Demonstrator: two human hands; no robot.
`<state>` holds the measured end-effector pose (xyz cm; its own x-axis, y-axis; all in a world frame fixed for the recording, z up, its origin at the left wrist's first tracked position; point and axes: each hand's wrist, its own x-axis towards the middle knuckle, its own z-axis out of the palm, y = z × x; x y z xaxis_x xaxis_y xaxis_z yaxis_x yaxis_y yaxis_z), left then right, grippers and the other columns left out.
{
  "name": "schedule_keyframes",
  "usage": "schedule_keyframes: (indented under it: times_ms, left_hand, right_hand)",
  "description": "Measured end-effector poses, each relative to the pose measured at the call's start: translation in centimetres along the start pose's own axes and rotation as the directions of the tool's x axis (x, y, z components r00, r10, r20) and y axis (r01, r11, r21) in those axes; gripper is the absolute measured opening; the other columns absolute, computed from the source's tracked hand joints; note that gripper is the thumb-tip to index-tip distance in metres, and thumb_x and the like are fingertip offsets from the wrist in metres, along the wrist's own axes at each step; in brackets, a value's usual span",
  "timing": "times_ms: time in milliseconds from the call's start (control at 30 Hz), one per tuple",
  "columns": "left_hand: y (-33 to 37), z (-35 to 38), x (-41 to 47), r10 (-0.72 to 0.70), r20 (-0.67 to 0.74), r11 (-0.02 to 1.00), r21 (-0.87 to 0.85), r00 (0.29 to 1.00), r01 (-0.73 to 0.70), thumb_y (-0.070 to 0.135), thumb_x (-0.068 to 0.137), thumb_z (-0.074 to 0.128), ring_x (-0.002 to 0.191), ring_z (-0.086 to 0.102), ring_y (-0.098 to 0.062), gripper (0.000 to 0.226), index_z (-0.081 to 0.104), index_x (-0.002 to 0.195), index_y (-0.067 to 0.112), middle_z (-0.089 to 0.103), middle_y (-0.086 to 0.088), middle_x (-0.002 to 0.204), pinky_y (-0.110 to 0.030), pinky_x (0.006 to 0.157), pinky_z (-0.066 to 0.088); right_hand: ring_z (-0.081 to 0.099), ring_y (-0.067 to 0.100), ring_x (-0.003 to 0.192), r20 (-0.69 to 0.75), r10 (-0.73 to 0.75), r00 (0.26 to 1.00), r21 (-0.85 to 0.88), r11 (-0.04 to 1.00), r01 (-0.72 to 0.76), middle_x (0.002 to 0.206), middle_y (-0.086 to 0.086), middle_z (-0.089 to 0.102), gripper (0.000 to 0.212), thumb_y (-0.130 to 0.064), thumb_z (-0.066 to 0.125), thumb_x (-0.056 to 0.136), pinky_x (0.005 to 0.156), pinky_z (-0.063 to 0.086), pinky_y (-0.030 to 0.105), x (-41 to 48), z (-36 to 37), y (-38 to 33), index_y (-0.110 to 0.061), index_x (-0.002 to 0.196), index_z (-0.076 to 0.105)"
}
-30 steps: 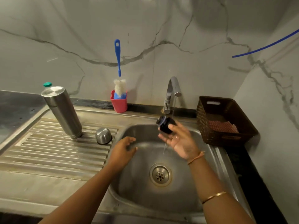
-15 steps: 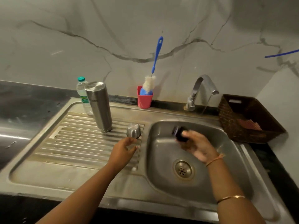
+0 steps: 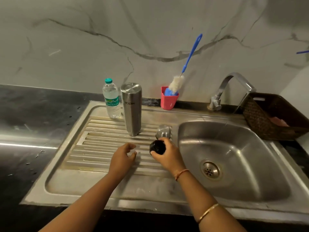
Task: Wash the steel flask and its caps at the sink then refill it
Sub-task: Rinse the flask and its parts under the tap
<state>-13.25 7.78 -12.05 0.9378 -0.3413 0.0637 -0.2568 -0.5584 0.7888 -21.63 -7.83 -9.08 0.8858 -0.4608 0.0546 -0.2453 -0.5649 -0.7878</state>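
Right hand (image 3: 167, 154): fingers curled round one black, round cap (image 3: 157, 147), held over the ribbed steel drainboard (image 3: 100, 148). Left hand (image 3: 122, 156): loosely curled, holding nothing, just above the same ribs. Steel cap (image 3: 163, 131): one, polished dome, on the drainboard just beyond the black cap. Steel flask (image 3: 132, 108): one, brushed cylinder, standing narrow end down on the ribs, left of the dome. Plastic bottle (image 3: 111, 98): one, clear, green-topped, just beside the flask. Red cup (image 3: 169, 98): one, holding one blue-handled bristle brush (image 3: 188, 63). Sink basin (image 3: 242, 148): one, smooth steel, with a round perforated drain (image 3: 211, 170). Tap (image 3: 231, 86): one, curved chrome. Basket (image 3: 260, 118): one, dark woven, on the dark desk (image 3: 25, 128).
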Motion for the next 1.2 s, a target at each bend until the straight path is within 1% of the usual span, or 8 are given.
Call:
schedule_keyframes:
  times_ms: [467, 600, 733, 867, 900, 967, 1067, 1200]
  left_hand:
    - [-2.3, -1.4, 0.6, -0.005, 0.078, 0.999, 0.036, 0.997, 0.002, 0.014, 0.087, 0.064, 0.108, 0.056, -0.016, 0.033, 0.059, 0.119, 0.012, 0.061, -0.003, 0.119, -0.023, 0.085, 0.043]
    - [-2.3, -1.3, 0.9, -0.007, 0.086, 1.0, 0.023, 0.996, 0.005, 0.014, 0.087, 0.065, 0.1, 0.054, -0.011, 0.035, 0.057, 0.121, 0.012, 0.06, -0.003, 0.119, -0.02, 0.083, 0.041]
    - [-2.3, -0.9, 0.7, -0.022, 0.099, 1.0, 0.017, 0.995, 0.021, 0.018, 0.087, 0.066, 0.093, 0.051, -0.006, 0.038, 0.055, 0.123, 0.014, 0.058, -0.002, 0.12, -0.021, 0.081, 0.042]
    - [-2.4, -0.9, 0.3, -0.045, 0.091, 0.999, 0.009, 0.995, 0.044, 0.018, 0.087, 0.067, 0.091, 0.055, -0.01, 0.032, 0.055, 0.116, 0.014, 0.057, -0.001, 0.114, -0.027, 0.082, 0.047]
    - [-2.5, -0.9, 0.2, -0.047, 0.092, 0.999, 0.01, 0.995, 0.046, 0.018, 0.087, 0.066, 0.091, 0.056, -0.011, 0.03, 0.055, 0.114, 0.014, 0.057, -0.001, 0.112, -0.03, 0.083, 0.049]
    - [-2.4, -0.8, -0.4, -0.047, 0.093, 0.999, 0.022, 0.995, 0.045, 0.017, 0.087, 0.065, 0.09, 0.058, -0.014, 0.026, 0.055, 0.111, 0.016, 0.057, -0.001, 0.108, -0.034, 0.083, 0.05]
    - [-2.1, -0.4, -1.4, -0.028, 0.087, 0.999, 0.047, 0.996, 0.024, 0.017, 0.085, 0.064, 0.084, 0.057, -0.016, 0.021, 0.054, 0.104, 0.018, 0.057, 0.0, 0.101, -0.032, 0.076, 0.047]
    - [-1.4, 0.7, -2.8, 0.063, 0.09, 0.992, 0.099, 0.994, -0.072, 0.022, 0.086, 0.064, 0.086, 0.053, -0.015, 0.019, 0.056, 0.103, 0.02, 0.054, 0.007, 0.093, -0.024, 0.072, 0.04]
  right_hand:
    - [0.051, 0.028, 0.114, 0.052, 0.002, 0.999, -0.072, 0.997, 0.001, 0.125, 0.015, 0.054, 0.06, -0.028, 0.072, 0.079, 0.098, 0.042, 0.033, 3.1, 5.9, -1.4, -0.011, 0.133, 0.05]
    - [0.048, 0.026, 0.121, 0.064, 0.006, 0.998, -0.079, 0.997, -0.001, 0.131, 0.013, 0.05, 0.068, -0.027, 0.075, 0.077, 0.102, 0.038, 0.03, 3.3, 6.1, -1.2, -0.009, 0.135, 0.045]
    - [0.048, 0.019, 0.12, 0.073, 0.005, 0.997, -0.001, 1.0, -0.005, 0.131, 0.006, 0.05, 0.075, -0.033, 0.078, 0.073, 0.103, 0.04, 0.03, 2.9, 6.0, -0.4, -0.013, 0.135, 0.043]
    - [0.06, 0.014, 0.095, -0.103, 0.079, 0.992, 0.166, 0.984, -0.061, 0.103, 0.0, 0.062, 0.036, -0.037, 0.068, 0.083, 0.083, 0.052, 0.028, 2.6, 4.3, 0.1, -0.016, 0.111, 0.06]
    - [0.061, 0.015, 0.086, -0.178, 0.084, 0.981, 0.165, 0.985, -0.054, 0.095, 0.002, 0.064, 0.026, -0.035, 0.067, 0.084, 0.075, 0.052, 0.026, 2.8, 3.8, 0.4, -0.014, 0.1, 0.063]
    - [0.06, 0.02, 0.078, -0.315, 0.065, 0.947, 0.1, 0.994, -0.035, 0.087, 0.006, 0.063, 0.021, -0.03, 0.068, 0.083, 0.066, 0.049, 0.026, 3.5, 2.6, 1.1, -0.01, 0.086, 0.063]
    - [0.057, 0.026, 0.089, -0.338, 0.074, 0.938, 0.004, 0.997, -0.078, 0.102, 0.012, 0.056, 0.031, -0.025, 0.072, 0.079, 0.071, 0.044, 0.027, 5.3, 0.9, 1.9, -0.007, 0.099, 0.059]
    - [0.049, 0.027, 0.112, -0.185, 0.129, 0.974, -0.058, 0.988, -0.142, 0.125, 0.013, 0.047, 0.059, -0.026, 0.077, 0.074, 0.084, 0.04, 0.025, 7.6, -0.2, 2.1, -0.01, 0.122, 0.048]
